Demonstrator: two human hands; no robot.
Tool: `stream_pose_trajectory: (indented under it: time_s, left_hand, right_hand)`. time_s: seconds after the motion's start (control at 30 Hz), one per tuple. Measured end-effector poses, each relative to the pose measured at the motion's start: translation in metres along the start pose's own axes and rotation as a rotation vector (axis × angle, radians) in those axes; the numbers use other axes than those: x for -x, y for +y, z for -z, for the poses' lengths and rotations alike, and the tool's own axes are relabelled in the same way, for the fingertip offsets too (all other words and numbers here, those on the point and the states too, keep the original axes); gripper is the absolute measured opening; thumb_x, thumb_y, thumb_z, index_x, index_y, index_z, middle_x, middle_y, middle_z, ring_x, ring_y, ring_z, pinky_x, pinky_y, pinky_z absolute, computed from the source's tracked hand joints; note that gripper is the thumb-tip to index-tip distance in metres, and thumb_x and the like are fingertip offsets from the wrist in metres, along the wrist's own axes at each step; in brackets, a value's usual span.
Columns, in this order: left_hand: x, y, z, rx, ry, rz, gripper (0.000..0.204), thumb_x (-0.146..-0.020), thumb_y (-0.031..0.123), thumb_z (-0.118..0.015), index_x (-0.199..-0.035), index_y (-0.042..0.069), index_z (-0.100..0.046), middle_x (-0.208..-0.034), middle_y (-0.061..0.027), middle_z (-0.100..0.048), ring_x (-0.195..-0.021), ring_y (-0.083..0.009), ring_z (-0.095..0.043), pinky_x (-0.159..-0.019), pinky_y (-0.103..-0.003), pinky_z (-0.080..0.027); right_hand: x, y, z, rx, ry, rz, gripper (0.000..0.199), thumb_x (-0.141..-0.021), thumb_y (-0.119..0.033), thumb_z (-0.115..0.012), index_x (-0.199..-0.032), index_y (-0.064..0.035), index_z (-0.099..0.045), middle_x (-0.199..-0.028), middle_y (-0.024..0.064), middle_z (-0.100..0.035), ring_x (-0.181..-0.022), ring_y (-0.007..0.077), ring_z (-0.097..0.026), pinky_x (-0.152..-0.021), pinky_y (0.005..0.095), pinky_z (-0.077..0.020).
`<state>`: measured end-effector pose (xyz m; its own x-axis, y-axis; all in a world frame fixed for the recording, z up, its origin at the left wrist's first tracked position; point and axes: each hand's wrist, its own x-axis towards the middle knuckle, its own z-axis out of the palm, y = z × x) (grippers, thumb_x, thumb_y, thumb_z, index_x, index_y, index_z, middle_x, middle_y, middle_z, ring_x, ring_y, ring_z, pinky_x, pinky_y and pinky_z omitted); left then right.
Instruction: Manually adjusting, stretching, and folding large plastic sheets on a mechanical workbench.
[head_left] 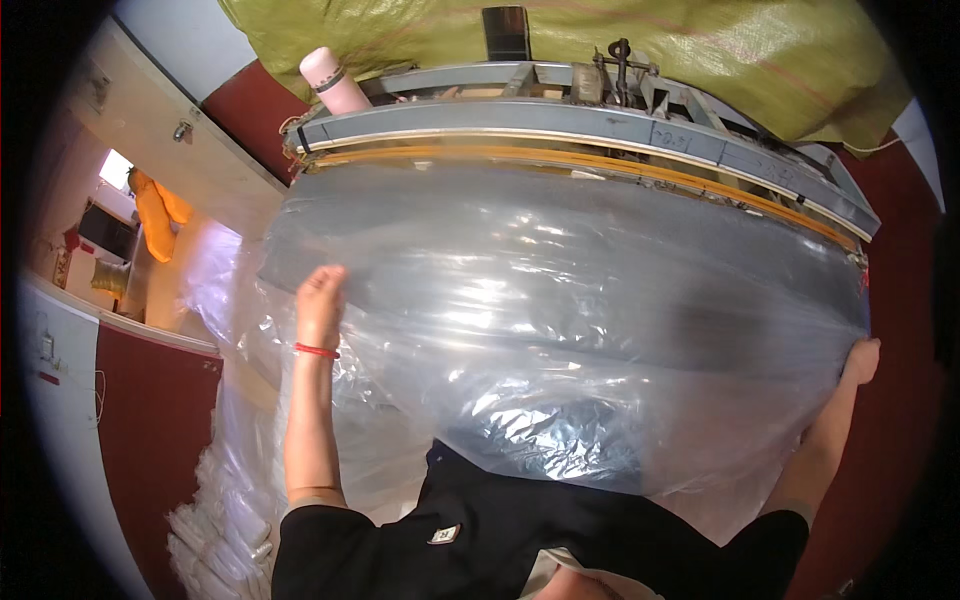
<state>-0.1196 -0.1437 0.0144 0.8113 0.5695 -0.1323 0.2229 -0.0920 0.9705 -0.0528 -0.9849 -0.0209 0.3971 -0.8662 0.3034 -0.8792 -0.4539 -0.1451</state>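
Black short-sleeved shirt borders a wide sheet of clear plastic film, stretched toward a long grey metal frame. Left hand and right hand are closed on its opposite sides; pulling evenly should limit creases.

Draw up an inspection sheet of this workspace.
Surface: grey worktop, largely covered by clear plastic film.
Job's things: the film is wrinkled, shiny and stretched toward the right.
Clutter: heaped clear plastic at lower left; pink bottle by the metal frame.
Hands: left hand closed, apparently on the film; right hand closed on its right edge.
Cables: thin pale cord at far left, purpose unclear.
Surroundings: yellow-green sheet beyond the frame.
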Motion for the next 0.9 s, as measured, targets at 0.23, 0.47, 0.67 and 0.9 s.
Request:
stream_pose_trajectory:
  time_s: [0.23,0.47,0.67,0.9]
  left_hand:
    - [-0.011,0.0,-0.044,-0.976,0.331,-1.006,0.023,-0.075,0.01,-0.055,-0.097,0.005,-0.054,-0.101,-0.0137,-0.055,-0.091,-0.0324,-0.052,-0.077,-0.037,-0.043]
    - [-0.038,0.004,-0.084,-1.007,-0.258,-1.011,0.049,-0.078,0.026,-0.057,-0.119,0.002,-0.044,-0.127,-0.0146,-0.04,-0.117,-0.0332,-0.035,-0.096,-0.039,-0.031]
    - [-0.049,0.008,-0.09,-0.965,-0.174,-0.897,0.036,-0.076,0.025,-0.057,-0.102,0.001,-0.054,-0.11,-0.0163,-0.052,-0.1,-0.0327,-0.046,-0.083,-0.039,-0.039]
    - [-0.101,0.01,-0.107,-0.864,0.111,-0.489,0.026,-0.069,0.018,-0.065,-0.086,-0.001,-0.058,-0.09,-0.0152,-0.058,-0.088,-0.0298,-0.052,-0.073,-0.035,-0.044]
  right_hand:
    - [-0.008,0.012,0.001,0.005,-0.005,-0.021,0.035,-0.084,-0.032,-0.038,-0.106,-0.009,-0.051,-0.107,0.0153,-0.055,-0.096,0.0346,-0.053,-0.076,0.0459,-0.0433]
    - [-0.01,0.011,-0.008,0.003,-0.023,-0.018,0.036,-0.083,-0.034,-0.038,-0.106,-0.0091,-0.052,-0.106,0.0158,-0.056,-0.096,0.0346,-0.053,-0.076,0.0454,-0.0433]
    - [-0.045,0.048,-0.035,-0.197,0.031,-0.039,0.041,-0.082,-0.04,-0.043,-0.101,-0.0064,-0.057,-0.1,0.0165,-0.058,-0.089,0.0341,-0.055,-0.075,0.0423,-0.0436]
    - [-0.093,0.121,-0.056,-1.292,0.028,-0.007,0.032,-0.077,-0.032,-0.06,-0.091,-0.0031,-0.063,-0.088,0.0059,-0.062,-0.081,0.015,-0.055,-0.074,0.0281,-0.044]
